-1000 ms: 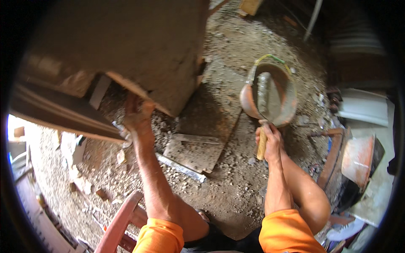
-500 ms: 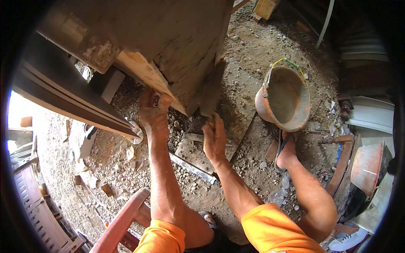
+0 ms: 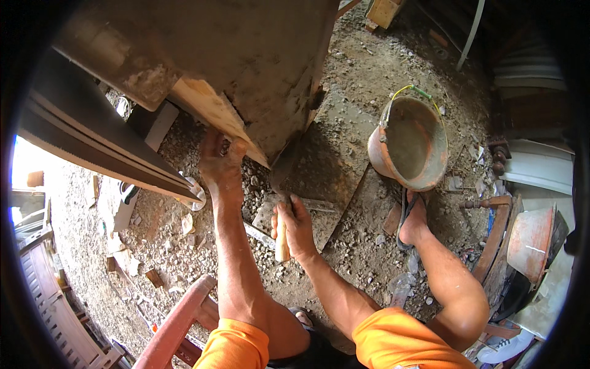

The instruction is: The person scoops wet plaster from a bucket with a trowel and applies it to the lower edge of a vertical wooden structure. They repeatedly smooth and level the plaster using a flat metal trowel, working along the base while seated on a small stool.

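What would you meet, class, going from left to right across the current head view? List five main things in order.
Brown slotted furniture panel → bare left hand → bare right hand gripping a wooden-handled trowel → round, orange-stained bucket with a yellow-and-green handle → tilted, orange-and-whitish tub.

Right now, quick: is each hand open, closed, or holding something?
Left hand: at the lower edge of the large brown panel; grip cannot be told.
Right hand: closed, holding a wooden-handled trowel.

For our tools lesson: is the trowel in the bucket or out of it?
Out: the right hand grips the trowel, left of the bucket.
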Tool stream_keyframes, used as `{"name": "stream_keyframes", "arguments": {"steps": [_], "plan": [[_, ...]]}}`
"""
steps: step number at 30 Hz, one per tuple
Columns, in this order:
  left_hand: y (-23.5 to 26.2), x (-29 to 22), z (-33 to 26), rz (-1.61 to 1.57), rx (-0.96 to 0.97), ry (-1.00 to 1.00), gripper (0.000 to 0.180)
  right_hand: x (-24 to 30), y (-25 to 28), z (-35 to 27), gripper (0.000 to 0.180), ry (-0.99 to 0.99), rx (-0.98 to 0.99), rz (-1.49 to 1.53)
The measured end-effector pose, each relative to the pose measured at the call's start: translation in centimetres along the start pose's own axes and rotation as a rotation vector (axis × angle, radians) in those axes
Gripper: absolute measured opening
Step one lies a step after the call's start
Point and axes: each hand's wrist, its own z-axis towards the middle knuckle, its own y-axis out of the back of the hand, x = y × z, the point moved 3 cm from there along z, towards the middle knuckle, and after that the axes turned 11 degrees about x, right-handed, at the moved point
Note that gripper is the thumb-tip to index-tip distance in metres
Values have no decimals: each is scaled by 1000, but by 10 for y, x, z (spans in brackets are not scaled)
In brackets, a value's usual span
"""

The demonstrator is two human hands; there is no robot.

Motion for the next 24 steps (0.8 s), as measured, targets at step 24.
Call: {"name": "stream_keyframes", "arguments": {"steps": [24], "plan": [[-4, -2, -2, -58, -17, 15, 128, 59, 29, 28, 39, 438, -84, -701]]}}
